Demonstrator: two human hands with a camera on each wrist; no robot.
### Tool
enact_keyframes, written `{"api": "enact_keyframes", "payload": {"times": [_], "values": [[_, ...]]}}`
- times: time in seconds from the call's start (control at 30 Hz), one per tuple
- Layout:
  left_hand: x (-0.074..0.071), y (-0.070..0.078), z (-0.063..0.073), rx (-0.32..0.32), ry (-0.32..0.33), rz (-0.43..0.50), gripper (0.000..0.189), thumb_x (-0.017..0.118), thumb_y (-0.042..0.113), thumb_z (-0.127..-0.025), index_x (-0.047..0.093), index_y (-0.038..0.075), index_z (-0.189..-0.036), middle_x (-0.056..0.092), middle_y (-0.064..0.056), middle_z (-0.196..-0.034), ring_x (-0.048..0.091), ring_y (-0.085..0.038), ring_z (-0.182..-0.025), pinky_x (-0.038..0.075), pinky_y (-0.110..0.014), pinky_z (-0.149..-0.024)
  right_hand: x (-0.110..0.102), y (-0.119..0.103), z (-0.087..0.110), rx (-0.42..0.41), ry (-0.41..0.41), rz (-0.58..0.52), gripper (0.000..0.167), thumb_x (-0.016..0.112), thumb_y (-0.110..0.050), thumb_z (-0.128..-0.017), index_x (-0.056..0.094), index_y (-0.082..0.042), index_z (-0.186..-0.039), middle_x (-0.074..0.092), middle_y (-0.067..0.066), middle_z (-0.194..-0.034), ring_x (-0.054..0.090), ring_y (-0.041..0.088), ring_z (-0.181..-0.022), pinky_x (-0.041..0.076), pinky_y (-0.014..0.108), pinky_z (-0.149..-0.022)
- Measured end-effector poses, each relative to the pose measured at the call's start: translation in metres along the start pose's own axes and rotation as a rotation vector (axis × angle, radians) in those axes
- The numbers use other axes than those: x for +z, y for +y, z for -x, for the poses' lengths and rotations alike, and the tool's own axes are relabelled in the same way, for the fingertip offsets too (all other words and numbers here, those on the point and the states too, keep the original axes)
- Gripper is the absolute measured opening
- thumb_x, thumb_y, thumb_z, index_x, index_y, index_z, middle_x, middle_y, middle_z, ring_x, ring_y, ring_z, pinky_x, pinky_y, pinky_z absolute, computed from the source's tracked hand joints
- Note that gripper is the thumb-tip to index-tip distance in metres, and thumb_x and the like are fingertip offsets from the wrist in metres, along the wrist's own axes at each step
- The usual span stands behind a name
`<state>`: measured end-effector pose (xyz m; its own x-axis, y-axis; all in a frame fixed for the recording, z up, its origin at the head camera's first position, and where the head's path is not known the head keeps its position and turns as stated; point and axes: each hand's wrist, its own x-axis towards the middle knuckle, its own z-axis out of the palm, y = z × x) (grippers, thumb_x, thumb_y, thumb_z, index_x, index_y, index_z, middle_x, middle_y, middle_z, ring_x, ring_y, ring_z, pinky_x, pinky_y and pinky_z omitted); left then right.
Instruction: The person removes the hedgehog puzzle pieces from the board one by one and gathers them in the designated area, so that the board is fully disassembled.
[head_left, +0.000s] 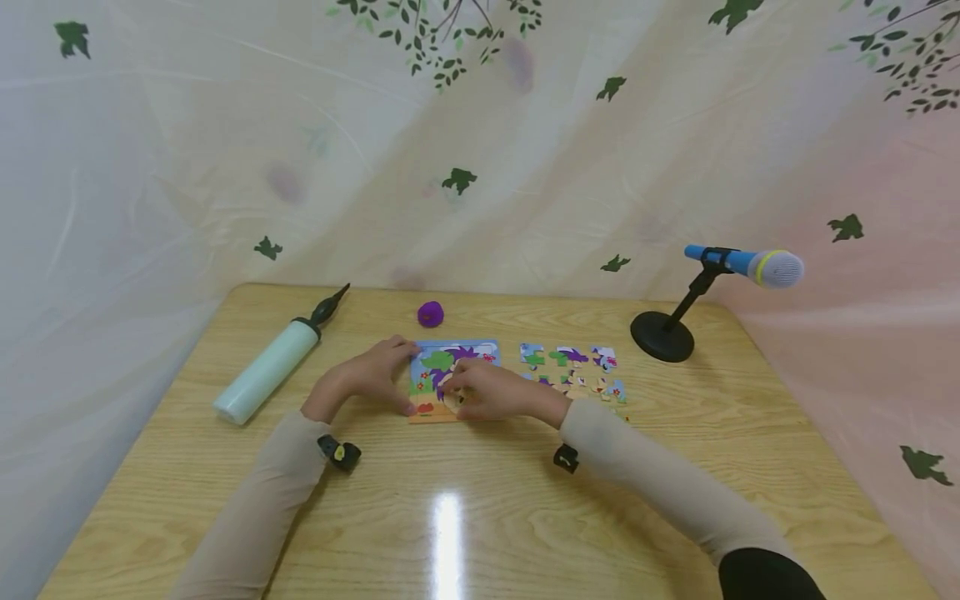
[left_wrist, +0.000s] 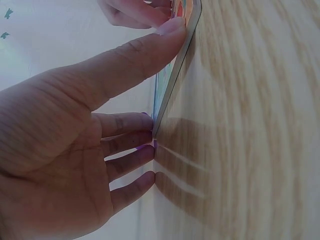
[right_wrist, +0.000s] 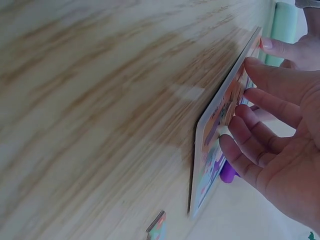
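Observation:
A colourful jigsaw puzzle board (head_left: 424,375) lies flat on the wooden table, showing a purple-haired figure. My left hand (head_left: 375,377) is at its left side, with the thumb on the near left corner and the straight fingers (left_wrist: 127,122) at the far left edge and on the table beside it. Over the middle of the board is my right hand (head_left: 495,390). In the right wrist view its thumb and gently bent fingers (right_wrist: 255,132) touch the board's printed face, with no piece visible between them. It hides part of the picture.
Several loose puzzle pieces (head_left: 572,356) lie right of the board. Behind it sits a small purple lump (head_left: 431,314). A mint-green hand pump (head_left: 268,371) lies at the left. At the back right, a blue toy microphone (head_left: 750,266) rests on a black stand (head_left: 662,337).

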<state>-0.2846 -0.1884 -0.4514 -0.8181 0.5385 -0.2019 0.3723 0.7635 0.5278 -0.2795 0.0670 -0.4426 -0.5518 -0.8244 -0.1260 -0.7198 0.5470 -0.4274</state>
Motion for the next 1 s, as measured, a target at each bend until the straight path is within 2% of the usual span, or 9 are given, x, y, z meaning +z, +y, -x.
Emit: {"api": "enact_keyframes", "payload": {"times": [0.17, 0.47, 0.7, 1.0], "values": [[0.0, 0.0001, -0.0003, 0.002, -0.001, -0.006, 0.103, 0.089, 0.04, -0.076, 0.036, 0.0, -0.155, 0.04, -0.023, -0.152, 0.038, -0.043, -0.143, 0.034, -0.06, -0.121, 0.0001, -0.0032, -0.0032, 0.006, -0.013, 0.012, 0.045, 0.076, -0.013, -0.091, 0.066, -0.008, -0.134, 0.063, 0.008, -0.12, 0.055, 0.016, -0.105, 0.052, 0.025, -0.089], [-0.0005, 0.0005, -0.0004, -0.008, -0.006, -0.003, 0.102, 0.089, 0.039, -0.076, 0.037, 0.001, -0.155, 0.04, -0.022, -0.153, 0.037, -0.043, -0.144, 0.034, -0.061, -0.121, -0.0011, -0.0043, -0.0056, 0.007, -0.034, -0.013, 0.045, 0.077, -0.011, -0.09, 0.067, -0.008, -0.134, 0.061, 0.009, -0.117, 0.051, 0.015, -0.101, 0.048, 0.022, -0.085], [-0.0002, -0.0005, 0.0002, -0.012, 0.0, -0.006, 0.101, 0.089, 0.04, -0.077, 0.038, 0.002, -0.155, 0.041, -0.022, -0.152, 0.037, -0.043, -0.144, 0.034, -0.061, -0.121, -0.0034, -0.0077, -0.0062, -0.002, -0.019, -0.027, 0.045, 0.079, -0.01, -0.087, 0.069, -0.007, -0.131, 0.06, 0.01, -0.112, 0.047, 0.014, -0.095, 0.046, 0.02, -0.078], [-0.0013, 0.0006, 0.0014, -0.005, -0.004, 0.01, 0.102, 0.089, 0.038, -0.076, 0.037, 0.001, -0.155, 0.041, -0.022, -0.152, 0.038, -0.042, -0.143, 0.033, -0.061, -0.121, -0.0023, -0.0081, -0.0068, 0.004, -0.015, -0.013, 0.04, 0.079, -0.01, -0.087, 0.072, -0.009, -0.127, 0.059, 0.007, -0.111, 0.048, 0.014, -0.096, 0.048, 0.02, -0.079]]}}
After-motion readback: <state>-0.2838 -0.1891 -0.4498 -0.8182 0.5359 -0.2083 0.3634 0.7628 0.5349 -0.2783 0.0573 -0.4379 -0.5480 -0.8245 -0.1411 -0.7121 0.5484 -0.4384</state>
